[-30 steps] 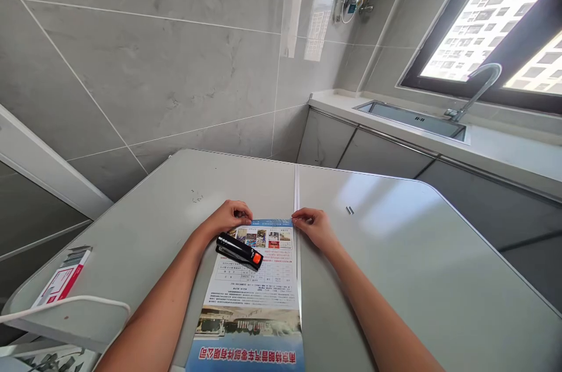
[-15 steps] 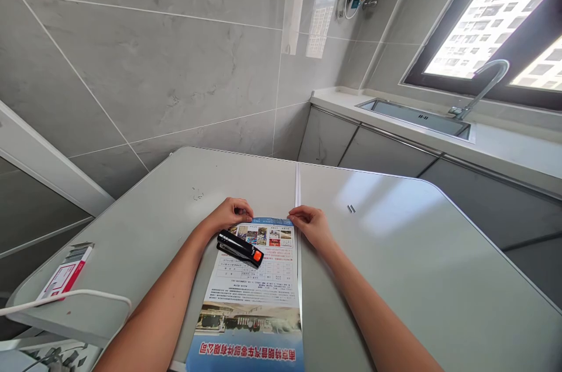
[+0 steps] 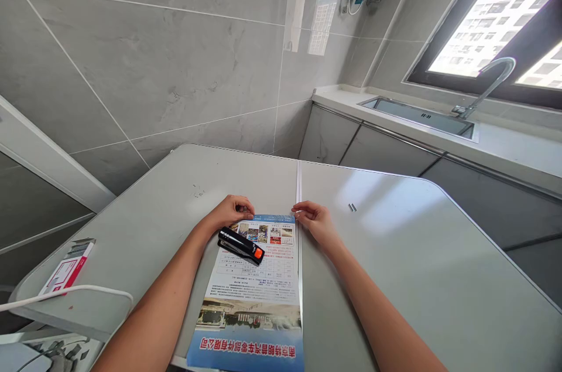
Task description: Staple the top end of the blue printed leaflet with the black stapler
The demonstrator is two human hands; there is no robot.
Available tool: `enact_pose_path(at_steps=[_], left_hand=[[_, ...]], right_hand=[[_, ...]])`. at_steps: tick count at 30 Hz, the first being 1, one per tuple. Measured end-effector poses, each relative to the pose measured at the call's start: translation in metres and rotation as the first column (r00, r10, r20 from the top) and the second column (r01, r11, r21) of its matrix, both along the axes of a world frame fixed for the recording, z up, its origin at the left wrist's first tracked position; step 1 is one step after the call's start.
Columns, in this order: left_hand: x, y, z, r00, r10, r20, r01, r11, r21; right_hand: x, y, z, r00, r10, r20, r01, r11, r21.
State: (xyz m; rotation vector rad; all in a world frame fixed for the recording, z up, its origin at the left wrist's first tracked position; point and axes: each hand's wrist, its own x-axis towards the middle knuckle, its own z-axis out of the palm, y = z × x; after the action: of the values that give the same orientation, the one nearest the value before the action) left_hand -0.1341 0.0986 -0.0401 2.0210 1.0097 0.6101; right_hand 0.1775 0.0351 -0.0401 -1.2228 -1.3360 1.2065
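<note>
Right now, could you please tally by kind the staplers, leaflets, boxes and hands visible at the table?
Stapler: 1
Visible leaflet: 1
Box: 1
Hands: 2 (left hand, right hand)
Total: 5

Smooth printed paper leaflet (image 3: 254, 287) with a glossy sheen, lying towards the near edge of the tabletop (image 3: 408, 278). On it, a stapler (image 3: 237, 242) of shiny black plastic with a smooth orange plastic button (image 3: 259, 253). The tabletop itself is smooth and satiny, reflecting light near its far edge. Two small strips (image 3: 352, 207) towards that edge look like grey metal. Near the left edge, a printed card box (image 3: 65, 272). Beyond, polished, marble-look wall tiles (image 3: 175, 67) and a shiny metal tap (image 3: 494, 80).
</note>
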Motion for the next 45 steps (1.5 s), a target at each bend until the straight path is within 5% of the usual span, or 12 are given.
enact_pose_path(at_steps=[17, 29, 39, 45], left_hand=[[0.001, 0.000, 0.001, 1.000, -0.016, 0.025, 0.016, 1.000, 0.005], [0.002, -0.001, 0.000, 0.999, -0.009, 0.041, 0.008, 1.000, 0.030], [0.003, -0.002, 0.001, 0.999, -0.006, 0.044, 0.005, 1.000, 0.022], [0.003, -0.002, 0.002, 0.999, -0.013, 0.033, 0.012, 1.000, 0.029]], right_hand=[[-0.004, -0.001, 0.003, 1.000, -0.003, 0.024, 0.003, 1.000, 0.017], [-0.014, -0.002, 0.000, 0.976, 0.016, 0.219, -0.049, 0.988, 0.148], [-0.030, -0.007, 0.000, 0.820, 0.021, 0.572, -0.251, 0.912, 0.326], [-0.043, -0.018, 0.005, 0.688, 0.016, 0.726, -0.316, 0.906, 0.280]])
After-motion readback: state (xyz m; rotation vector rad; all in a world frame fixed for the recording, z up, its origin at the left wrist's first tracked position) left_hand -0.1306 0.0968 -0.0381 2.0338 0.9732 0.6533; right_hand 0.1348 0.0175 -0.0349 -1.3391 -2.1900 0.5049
